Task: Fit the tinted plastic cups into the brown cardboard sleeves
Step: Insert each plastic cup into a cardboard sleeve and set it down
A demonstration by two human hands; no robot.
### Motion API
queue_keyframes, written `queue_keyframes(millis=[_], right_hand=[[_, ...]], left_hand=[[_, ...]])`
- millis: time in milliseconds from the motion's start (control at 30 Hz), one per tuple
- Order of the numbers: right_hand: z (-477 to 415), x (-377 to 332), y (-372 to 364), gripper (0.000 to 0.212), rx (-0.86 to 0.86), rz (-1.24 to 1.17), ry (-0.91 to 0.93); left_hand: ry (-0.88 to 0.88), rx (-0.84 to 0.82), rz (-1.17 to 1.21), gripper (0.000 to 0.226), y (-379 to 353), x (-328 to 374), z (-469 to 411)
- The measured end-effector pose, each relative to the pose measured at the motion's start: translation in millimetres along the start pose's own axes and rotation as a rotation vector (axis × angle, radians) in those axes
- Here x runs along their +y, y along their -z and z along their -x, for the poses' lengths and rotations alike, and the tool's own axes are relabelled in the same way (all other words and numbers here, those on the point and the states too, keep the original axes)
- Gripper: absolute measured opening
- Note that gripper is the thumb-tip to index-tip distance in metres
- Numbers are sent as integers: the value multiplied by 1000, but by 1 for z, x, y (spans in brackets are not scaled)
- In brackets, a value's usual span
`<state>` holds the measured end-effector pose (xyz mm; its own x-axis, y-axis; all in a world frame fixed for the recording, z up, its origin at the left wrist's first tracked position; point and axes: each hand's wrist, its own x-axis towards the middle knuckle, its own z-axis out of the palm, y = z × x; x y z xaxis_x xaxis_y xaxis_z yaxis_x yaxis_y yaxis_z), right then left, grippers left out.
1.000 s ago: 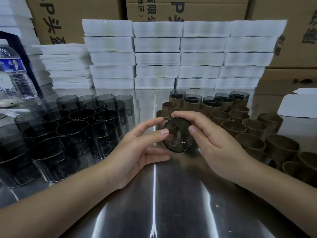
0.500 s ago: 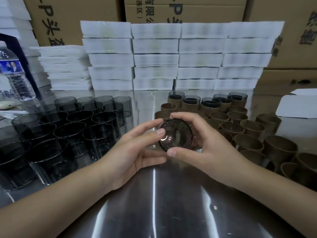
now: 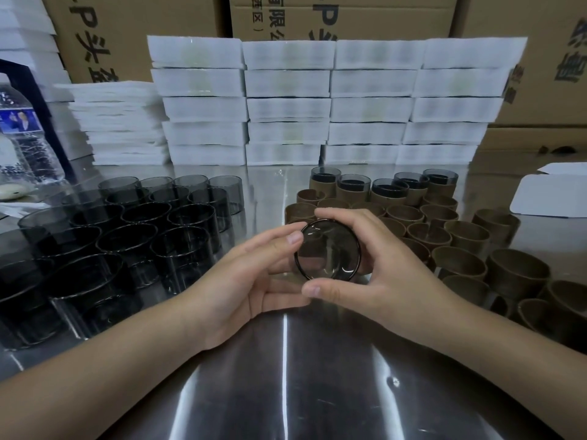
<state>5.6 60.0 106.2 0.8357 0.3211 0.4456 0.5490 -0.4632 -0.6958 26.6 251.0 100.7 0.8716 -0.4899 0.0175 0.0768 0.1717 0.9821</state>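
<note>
Regripped thumb-underneath, the right hand (image 3: 390,271) grips the round smoke-tinted plastic cup (image 3: 328,252); left hand (image 3: 241,281) touches it, fingers (image 3: 279,241) straight. Fitting step, probably; press home next.

cups (image 3: 19,300) cropped left, sleeves (image 3: 568,301) cropped right

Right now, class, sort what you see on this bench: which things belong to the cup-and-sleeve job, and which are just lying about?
Belong to the job: held cup, in the right hand with the left hand touching it; loose tinted cups; empty brown sleeves; finished sleeved cups.

Lying about: water bottle; white stacks; cardboard cartons; white folded card.
</note>
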Motion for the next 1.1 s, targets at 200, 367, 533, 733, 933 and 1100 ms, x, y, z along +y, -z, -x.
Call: queue_keyframes(millis=[200, 367, 533, 733, 933, 1100], right_hand=[[0, 4, -2, 83, 44, -62, -42], [-3, 9, -7, 79, 140, -276, -129], [-5, 8, -6, 77, 171, -383, -193], [-6, 6, -6, 79, 151, -467, -278], [-5, 4, -5, 72, 47, -665, -277], [-4, 3, -6, 63, -53, -715, -298]], left_hand=[[26, -46, 87, 72, 5, -2, -1], [-12, -31, -5, 67, 3, -2, 0], [3, 17, -72, 63, -1, -2, 0], [-24, 50, -107, 63, -5, -4, 2], [-109, 72, -144, 70, -7, -5, 5], [-143, -29, -161, 67, -9, -3, 8]])
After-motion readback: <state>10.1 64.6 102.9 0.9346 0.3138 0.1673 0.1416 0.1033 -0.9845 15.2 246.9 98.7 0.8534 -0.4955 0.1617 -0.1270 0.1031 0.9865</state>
